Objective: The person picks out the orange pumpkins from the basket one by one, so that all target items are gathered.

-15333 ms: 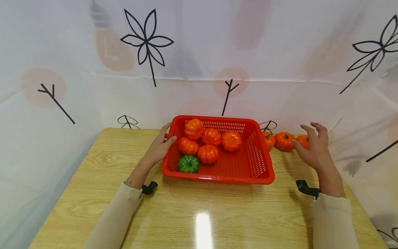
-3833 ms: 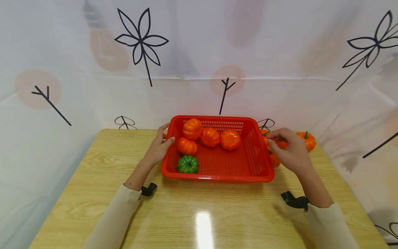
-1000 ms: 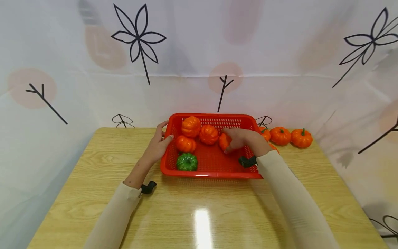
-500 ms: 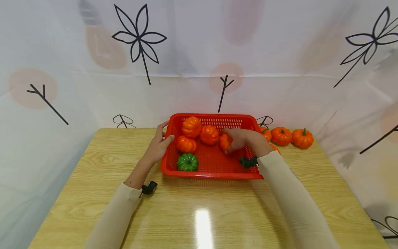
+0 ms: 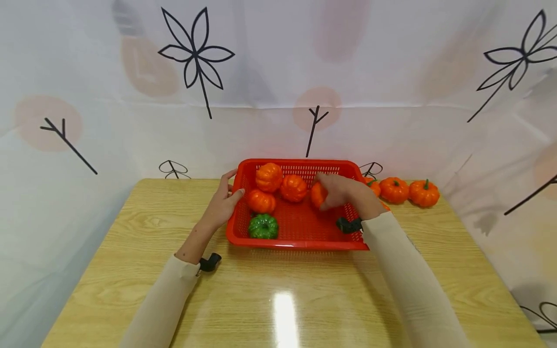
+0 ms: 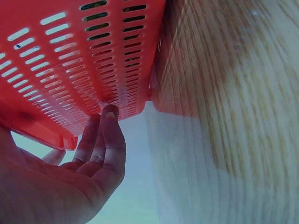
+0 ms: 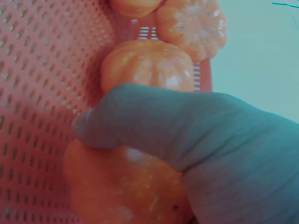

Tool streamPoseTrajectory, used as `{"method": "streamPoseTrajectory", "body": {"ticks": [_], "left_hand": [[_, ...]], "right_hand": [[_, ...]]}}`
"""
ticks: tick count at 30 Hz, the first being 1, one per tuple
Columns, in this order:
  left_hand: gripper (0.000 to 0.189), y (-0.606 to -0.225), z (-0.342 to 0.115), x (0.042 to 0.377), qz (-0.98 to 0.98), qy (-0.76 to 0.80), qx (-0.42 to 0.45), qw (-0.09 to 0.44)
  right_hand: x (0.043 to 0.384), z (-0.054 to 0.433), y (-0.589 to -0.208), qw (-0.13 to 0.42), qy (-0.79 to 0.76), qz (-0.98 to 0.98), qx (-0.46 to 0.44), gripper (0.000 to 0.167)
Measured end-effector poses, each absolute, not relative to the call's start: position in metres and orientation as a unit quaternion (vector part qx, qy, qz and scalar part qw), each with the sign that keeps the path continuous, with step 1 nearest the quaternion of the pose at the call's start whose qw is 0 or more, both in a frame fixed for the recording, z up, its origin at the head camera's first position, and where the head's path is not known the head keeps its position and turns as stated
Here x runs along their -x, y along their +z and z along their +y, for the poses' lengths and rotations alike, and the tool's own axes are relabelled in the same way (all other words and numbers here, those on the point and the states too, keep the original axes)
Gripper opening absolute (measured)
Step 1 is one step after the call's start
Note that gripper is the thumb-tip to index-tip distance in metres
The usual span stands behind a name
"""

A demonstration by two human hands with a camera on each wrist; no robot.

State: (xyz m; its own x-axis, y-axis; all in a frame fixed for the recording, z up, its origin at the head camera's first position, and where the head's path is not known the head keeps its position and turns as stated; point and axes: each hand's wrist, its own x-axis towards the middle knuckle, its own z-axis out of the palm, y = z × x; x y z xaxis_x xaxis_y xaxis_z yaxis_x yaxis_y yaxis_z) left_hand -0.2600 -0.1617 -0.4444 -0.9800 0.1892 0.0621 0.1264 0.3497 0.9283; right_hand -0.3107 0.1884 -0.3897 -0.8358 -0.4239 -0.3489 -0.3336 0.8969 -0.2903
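Observation:
A red plastic basket (image 5: pixel 300 244) with slotted walls sits on the wooden table. My left hand (image 5: pixel 221 205) holds its left side, thumb over the rim and fingers against the outer wall; the left wrist view shows the fingertips (image 6: pixel 111 114) on the slots. Inside the basket, my right hand (image 5: pixel 341 193) grips an orange pumpkin (image 5: pixel 318 194), its thumb bent across the fruit in the right wrist view. To the left of it lie three more orange pumpkins, the nearest one (image 5: pixel 293 188) among them, and a green pumpkin (image 5: pixel 263 226) in the front left corner.
On the table right of the basket, several orange pumpkins stand near the back edge, including a middle one (image 5: pixel 394 190) and an end one (image 5: pixel 424 193). Another is mostly hidden by my right forearm. A patterned cloth (image 5: pixel 261 130) hangs behind the table (image 5: pixel 243 299).
Since the earliest frame, one orange pumpkin has left the basket's middle and one stands beside its right wall. My right hand has moved into the basket and gripped another, now shifted slightly right.

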Motion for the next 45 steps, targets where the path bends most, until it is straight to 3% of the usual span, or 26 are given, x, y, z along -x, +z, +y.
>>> {"method": "streamPoseTrajectory", "body": {"ticks": [3,9,14,31,35,45], "left_hand": [[0.064,-0.446,-0.161,0.260,0.819,0.564,-0.096,0.031],[0.064,-0.446,-0.162,0.261,0.818,0.567,-0.096,0.026],[0.064,-0.446,-0.162,0.262,0.819,0.565,-0.094,0.027],[0.064,-0.445,-0.162,0.260,0.821,0.562,-0.095,0.024],[0.064,-0.445,-0.162,0.260,0.822,0.561,-0.095,0.024],[0.064,-0.444,-0.161,0.261,0.823,0.560,-0.089,0.031]], "right_hand": [[0.310,0.189,-0.389,0.194,-0.113,0.955,0.192,0.091],[0.312,0.188,-0.388,0.146,-0.129,0.951,0.239,0.066],[0.311,0.190,-0.387,0.135,-0.144,0.951,0.239,0.059],[0.309,0.194,-0.377,0.076,-0.210,0.953,0.203,0.063],[0.306,0.195,-0.372,0.065,-0.201,0.953,0.215,0.057],[0.293,0.203,-0.365,0.037,-0.265,0.933,0.242,0.059]]}}
